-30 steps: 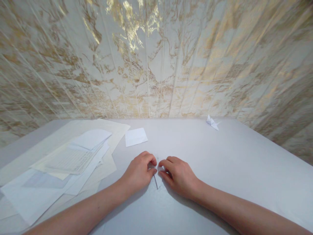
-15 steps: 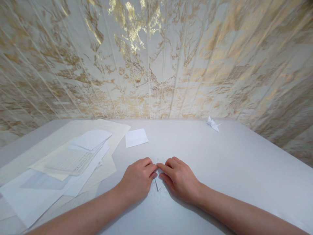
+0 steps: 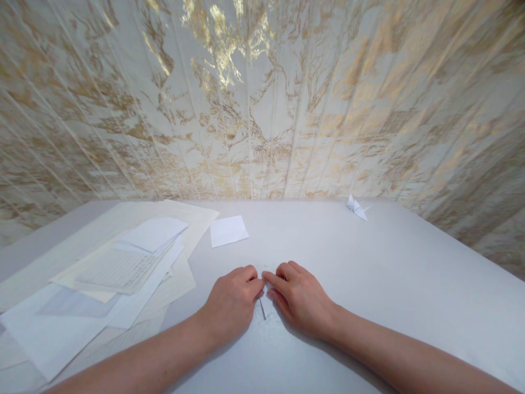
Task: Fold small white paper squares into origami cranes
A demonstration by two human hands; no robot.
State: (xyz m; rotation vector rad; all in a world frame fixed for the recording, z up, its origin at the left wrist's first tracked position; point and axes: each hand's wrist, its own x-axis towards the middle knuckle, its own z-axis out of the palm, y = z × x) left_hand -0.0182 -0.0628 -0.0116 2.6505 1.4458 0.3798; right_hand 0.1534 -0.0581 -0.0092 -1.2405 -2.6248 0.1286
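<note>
A small folded white paper [image 3: 264,307] lies on the white table between my hands, its narrow pointed end showing towards me. My left hand [image 3: 234,298] is closed on its left side, with thumb and fingers pressed together. From the right, my right hand [image 3: 301,295] pinches the same paper, its index fingertip near the left fingers at the top. The fingers hide most of the paper's upper part.
Loose sheets and a lined, written page [image 3: 118,268] pile up on the table's left. A white paper square [image 3: 229,231] lies beyond my hands. A folded paper figure [image 3: 357,208] stands at the back right, near the patterned wall [image 3: 270,109].
Both hands remain at the paper. The left fingers have shifted very slightly, and the right index finger has moved a little up and left.
</note>
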